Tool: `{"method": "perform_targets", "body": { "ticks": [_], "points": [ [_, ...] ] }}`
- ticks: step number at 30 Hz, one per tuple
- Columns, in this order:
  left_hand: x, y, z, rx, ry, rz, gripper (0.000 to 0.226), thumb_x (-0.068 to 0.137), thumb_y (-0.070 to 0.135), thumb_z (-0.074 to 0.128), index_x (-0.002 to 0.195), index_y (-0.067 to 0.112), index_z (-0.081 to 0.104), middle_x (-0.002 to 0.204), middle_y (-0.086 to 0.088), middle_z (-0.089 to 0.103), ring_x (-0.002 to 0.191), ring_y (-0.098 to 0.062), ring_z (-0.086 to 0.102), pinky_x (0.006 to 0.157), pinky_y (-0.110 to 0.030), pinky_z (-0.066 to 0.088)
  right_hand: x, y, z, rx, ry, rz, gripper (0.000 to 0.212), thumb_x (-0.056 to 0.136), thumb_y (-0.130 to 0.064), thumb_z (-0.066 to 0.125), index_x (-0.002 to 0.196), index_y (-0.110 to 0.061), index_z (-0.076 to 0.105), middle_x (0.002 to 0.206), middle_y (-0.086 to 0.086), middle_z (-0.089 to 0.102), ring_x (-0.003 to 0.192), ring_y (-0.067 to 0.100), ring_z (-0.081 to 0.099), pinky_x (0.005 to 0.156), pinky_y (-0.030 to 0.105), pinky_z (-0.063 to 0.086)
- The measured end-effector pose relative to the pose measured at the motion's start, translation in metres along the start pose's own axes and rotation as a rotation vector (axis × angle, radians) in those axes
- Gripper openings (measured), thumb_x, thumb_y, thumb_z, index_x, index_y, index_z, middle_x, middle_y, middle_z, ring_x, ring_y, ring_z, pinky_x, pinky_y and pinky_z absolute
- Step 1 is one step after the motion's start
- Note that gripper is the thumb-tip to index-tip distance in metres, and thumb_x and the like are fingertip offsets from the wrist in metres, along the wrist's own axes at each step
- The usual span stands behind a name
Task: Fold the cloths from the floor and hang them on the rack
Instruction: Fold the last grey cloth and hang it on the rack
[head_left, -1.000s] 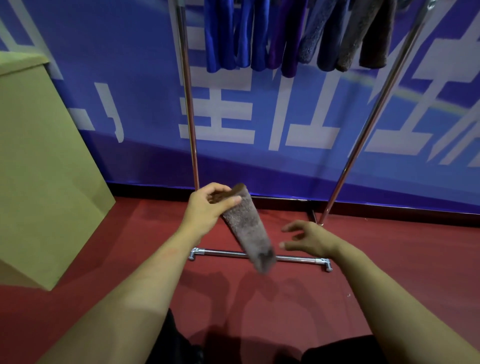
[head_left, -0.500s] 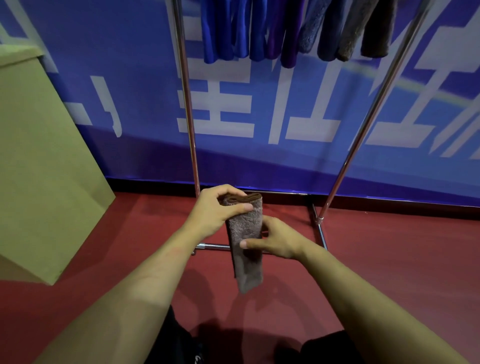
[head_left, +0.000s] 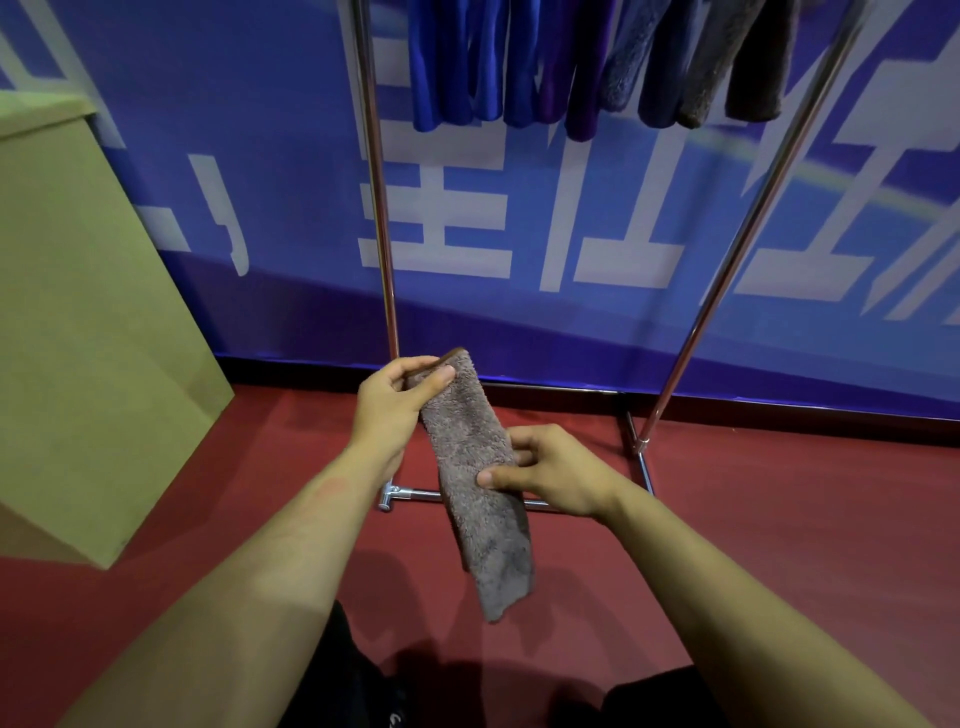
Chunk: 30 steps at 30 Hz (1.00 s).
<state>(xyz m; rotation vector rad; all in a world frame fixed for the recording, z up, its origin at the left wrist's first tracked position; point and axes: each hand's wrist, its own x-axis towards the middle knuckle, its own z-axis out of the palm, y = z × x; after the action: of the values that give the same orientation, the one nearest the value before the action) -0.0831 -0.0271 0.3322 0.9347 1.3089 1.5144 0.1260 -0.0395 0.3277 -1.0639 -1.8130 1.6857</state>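
Observation:
A brown fluffy cloth (head_left: 475, 478), folded into a long narrow strip, hangs in front of me above the red floor. My left hand (head_left: 397, 402) pinches its top end between thumb and fingers. My right hand (head_left: 550, 475) grips the strip at its middle, thumb on the front. The lower end dangles free. Behind stands the metal rack (head_left: 376, 208), with several folded blue, purple and brown cloths (head_left: 587, 62) hanging from its top.
A tan cardboard box (head_left: 88, 312) stands on the left. A blue banner wall (head_left: 571, 234) with white characters runs behind the rack. The rack's base bar (head_left: 415, 492) lies on the red floor (head_left: 779, 545) under my hands.
My right hand came in from the right and took hold of the cloth's middle. The strip has swung from slanting to nearly straight down, then tilted slightly.

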Motion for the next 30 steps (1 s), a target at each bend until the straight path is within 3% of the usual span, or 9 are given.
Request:
{"method": "perform_targets", "body": {
  "ticks": [2,5,8,12,16,21,25,27,30],
  "points": [
    [-0.004,0.001,0.006,-0.149,-0.063,-0.168,0.040,0.089,0.024,0.073,0.123,0.007,0.059,0.096,-0.010,0.075,0.082,-0.016,0.071,0.079,-0.032,0.056,-0.002,-0.005,0.001,0.054,0.033,-0.045,0.021,0.089,0.000,0.071,0.109,-0.009,0.071,0.101,0.008,0.078,0.095,0.016,0.073,0.086,0.030,0.059],
    [-0.011,-0.003,0.007,-0.016,-0.273,-0.499,0.073,0.085,0.070,0.058,0.122,0.007,0.058,0.081,-0.005,0.074,0.072,-0.015,0.068,0.070,-0.029,0.053,-0.002,-0.009,-0.002,0.106,0.171,-0.106,0.021,0.091,0.000,0.069,0.112,-0.001,0.069,0.097,0.010,0.078,0.091,0.016,0.073,0.078,0.026,0.058],
    [-0.017,-0.008,0.011,0.082,-0.533,-0.668,0.101,0.070,0.092,0.048,0.118,0.005,0.068,0.106,-0.011,0.070,0.091,-0.022,0.067,0.087,-0.035,0.052,0.000,-0.005,-0.008,0.145,0.314,-0.132,0.023,0.092,-0.003,0.069,0.114,0.004,0.066,0.103,0.019,0.077,0.093,0.022,0.074,0.077,0.028,0.059],
    [-0.032,-0.002,0.025,0.117,-0.601,-0.566,0.065,0.090,0.069,0.051,0.119,0.014,0.070,0.115,-0.005,0.075,0.110,-0.020,0.069,0.098,-0.035,0.051,0.003,0.001,-0.010,0.203,0.371,-0.101,0.021,0.096,-0.006,0.065,0.117,0.000,0.065,0.105,0.015,0.077,0.098,0.025,0.075,0.083,0.034,0.060],
    [-0.033,-0.006,0.032,0.237,-0.424,-0.249,0.024,0.092,0.035,0.068,0.083,0.014,0.072,0.075,0.005,0.073,0.073,-0.008,0.066,0.066,-0.021,0.049,0.004,0.001,-0.013,0.262,0.404,-0.088,0.021,0.097,-0.005,0.064,0.117,-0.005,0.065,0.109,0.011,0.077,0.101,0.024,0.074,0.086,0.035,0.059],
    [-0.029,-0.008,0.031,0.134,-0.345,-0.113,0.020,0.092,0.021,0.070,0.096,0.002,0.073,0.085,-0.003,0.075,0.078,-0.008,0.068,0.069,-0.016,0.051,0.005,0.000,-0.013,0.263,0.418,0.001,0.038,0.092,-0.012,0.073,0.125,-0.002,0.056,0.101,0.011,0.078,0.087,0.018,0.075,0.067,0.030,0.059],
    [-0.029,-0.008,0.032,0.093,-0.333,-0.103,0.021,0.093,0.020,0.068,0.099,0.000,0.073,0.088,-0.006,0.075,0.081,-0.010,0.069,0.071,-0.017,0.052,0.005,0.001,-0.018,0.237,0.530,-0.017,0.065,0.085,-0.015,0.081,0.133,-0.015,0.038,0.086,0.012,0.068,0.077,0.017,0.069,0.071,0.032,0.057],
    [-0.028,-0.007,0.032,0.091,-0.317,-0.101,0.021,0.093,0.022,0.069,0.098,0.002,0.074,0.087,-0.005,0.076,0.080,-0.010,0.069,0.071,-0.018,0.052,0.002,-0.002,-0.022,0.137,0.477,-0.098,0.065,0.083,-0.010,0.081,0.136,-0.022,0.044,0.082,0.007,0.065,0.077,0.013,0.064,0.075,0.028,0.055],
    [-0.027,-0.006,0.031,0.096,-0.279,-0.103,0.016,0.089,0.019,0.074,0.099,0.007,0.072,0.088,-0.003,0.077,0.078,-0.008,0.070,0.069,-0.019,0.052,0.000,-0.006,-0.020,-0.127,0.421,-0.140,0.064,0.077,-0.004,0.085,0.134,-0.016,0.057,0.098,-0.004,0.069,0.074,-0.006,0.062,0.078,0.013,0.051]
  ]
}}
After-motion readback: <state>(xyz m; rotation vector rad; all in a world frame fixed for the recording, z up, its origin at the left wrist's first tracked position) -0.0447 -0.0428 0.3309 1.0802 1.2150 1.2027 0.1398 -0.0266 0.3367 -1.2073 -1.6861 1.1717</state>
